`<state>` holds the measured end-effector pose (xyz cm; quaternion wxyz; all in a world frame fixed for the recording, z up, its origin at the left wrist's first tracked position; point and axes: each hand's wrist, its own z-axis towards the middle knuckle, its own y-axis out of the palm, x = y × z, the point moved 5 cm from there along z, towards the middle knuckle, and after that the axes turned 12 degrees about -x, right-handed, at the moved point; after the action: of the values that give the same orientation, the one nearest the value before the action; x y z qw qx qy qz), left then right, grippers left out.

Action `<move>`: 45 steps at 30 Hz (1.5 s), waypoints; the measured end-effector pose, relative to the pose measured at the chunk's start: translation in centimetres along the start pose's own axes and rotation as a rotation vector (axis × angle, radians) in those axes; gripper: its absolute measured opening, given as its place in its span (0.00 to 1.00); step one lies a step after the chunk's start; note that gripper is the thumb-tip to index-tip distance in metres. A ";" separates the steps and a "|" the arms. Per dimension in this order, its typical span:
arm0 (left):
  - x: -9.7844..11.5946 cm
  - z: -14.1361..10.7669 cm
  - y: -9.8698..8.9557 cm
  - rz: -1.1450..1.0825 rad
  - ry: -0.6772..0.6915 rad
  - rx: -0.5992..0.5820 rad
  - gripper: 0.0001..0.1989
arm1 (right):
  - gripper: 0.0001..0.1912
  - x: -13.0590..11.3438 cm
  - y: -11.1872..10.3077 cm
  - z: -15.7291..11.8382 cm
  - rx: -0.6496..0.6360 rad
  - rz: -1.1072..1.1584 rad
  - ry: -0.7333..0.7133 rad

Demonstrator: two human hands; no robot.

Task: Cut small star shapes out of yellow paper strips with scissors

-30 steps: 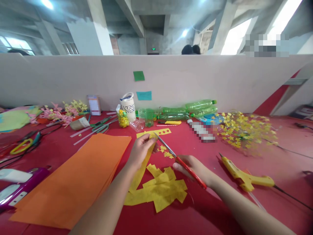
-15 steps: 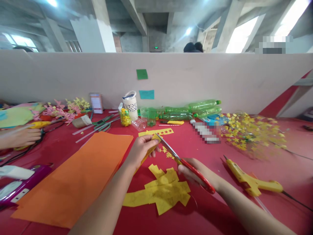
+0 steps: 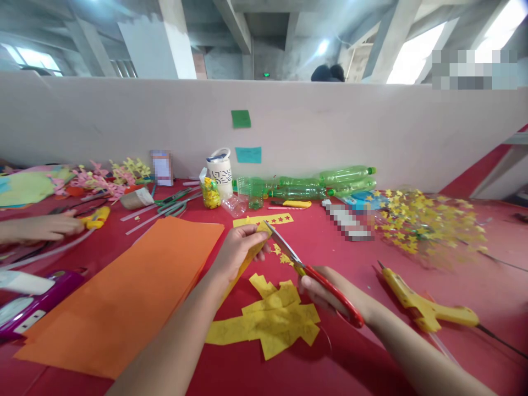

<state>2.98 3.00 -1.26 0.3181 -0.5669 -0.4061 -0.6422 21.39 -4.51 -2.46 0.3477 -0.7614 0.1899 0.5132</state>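
My left hand (image 3: 241, 250) pinches a folded yellow paper strip (image 3: 246, 264) between thumb and fingers. Wrapped round the red handles of a pair of scissors (image 3: 284, 245) is my right hand (image 3: 324, 286), with the blades pointing up and left so that their tips meet the paper's top edge. Several small cut yellow stars (image 3: 282, 254) lie on the table just behind the scissors. Below my hands is a loose pile of yellow paper scraps (image 3: 280, 316). A yellow strip with star-shaped holes (image 3: 264, 220) lies flat farther back.
Orange sheets (image 3: 136, 291) cover the table's left side, beside a purple power strip (image 3: 37, 302). A yellow glue gun (image 3: 424, 300) lies at right, near a bunch of yellow stars (image 3: 416, 223). Green bottles (image 3: 305, 187) line the partition. At far left is another person's hand (image 3: 49, 228) with a yellow-tipped tool.
My hands stay nearly in place, the scissor tips still at the yellow paper. The view tilts slightly downward. At far left, the other person's hand and yellow tool have shifted.
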 end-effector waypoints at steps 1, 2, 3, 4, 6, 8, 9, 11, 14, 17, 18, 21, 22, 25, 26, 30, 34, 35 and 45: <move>0.0 0.0 0.0 0.007 0.002 -0.004 0.09 | 0.25 0.0 0.0 0.0 0.005 0.000 0.007; 0.1 0.0 0.0 0.015 0.004 -0.008 0.09 | 0.25 0.1 0.0 0.0 0.011 -0.001 0.015; 0.1 0.0 0.0 0.023 0.005 -0.010 0.09 | 0.25 0.1 -0.1 0.0 0.014 -0.003 0.022; 0.2 0.0 0.0 0.031 0.003 -0.013 0.09 | 0.25 0.1 -0.1 0.0 0.016 -0.003 0.028; 0.3 -0.1 0.0 0.044 -0.005 -0.021 0.08 | 0.25 0.2 -0.1 0.1 0.011 -0.001 0.033; 0.5 -0.1 -0.1 0.058 -0.017 -0.031 0.08 | 0.25 0.2 -0.2 0.1 0.001 -0.001 0.032; 0.6 -0.2 -0.2 0.068 -0.026 -0.037 0.08 | 0.25 0.3 -0.2 0.1 -0.003 -0.001 0.030; 0.7 -0.3 -0.4 0.097 -0.053 -0.047 0.08 | 0.25 0.4 -0.3 0.1 -0.013 0.005 0.029; 0.8 -0.3 -0.8 0.136 -0.102 -0.067 0.08 | 0.25 0.7 -0.3 0.2 -0.028 0.017 0.040; 0.8 -0.2 -1.0 0.153 -0.119 -0.082 0.08 | 0.25 1.1 -0.2 0.3 -0.024 0.024 0.076; 0.8 -0.2 -1.1 0.155 -0.119 -0.085 0.08 | 0.25 1.2 -0.2 0.3 -0.017 0.033 0.088; 0.7 -0.2 -1.1 0.159 -0.118 -0.091 0.08 | 0.25 1.4 0.0 0.4 -0.008 0.075 0.109; 0.7 -0.3 -1.2 0.160 -0.119 -0.094 0.08 | 0.26 1.4 0.0 0.4 -0.012 0.090 0.113; 0.7 -0.3 -1.2 0.160 -0.123 -0.106 0.08 | 0.26 1.7 0.1 0.5 -0.026 0.134 0.118; 0.6 -0.3 -1.2 0.158 -0.124 -0.111 0.08 | 0.25 1.7 0.1 0.5 -0.027 0.143 0.118; 0.5 -0.2 -1.4 0.155 -0.123 -0.121 0.08 | 0.25 2.0 0.1 0.6 -0.031 0.147 0.122; 0.4 -0.2 -1.4 0.150 -0.120 -0.120 0.08 | 0.25 2.1 0.1 0.6 -0.008 0.125 0.143; 0.4 -0.1 -1.4 0.149 -0.119 -0.120 0.08 | 0.25 2.1 0.1 0.6 0.000 0.123 0.139; 0.6 -0.2 -1.1 0.159 -0.117 -0.124 0.09 | 0.24 1.9 -0.2 0.5 0.039 0.180 0.128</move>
<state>1.83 3.39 -0.90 0.3081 -0.6523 -0.3373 -0.6049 21.94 -3.86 -4.28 0.3020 -0.7657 0.2892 0.4888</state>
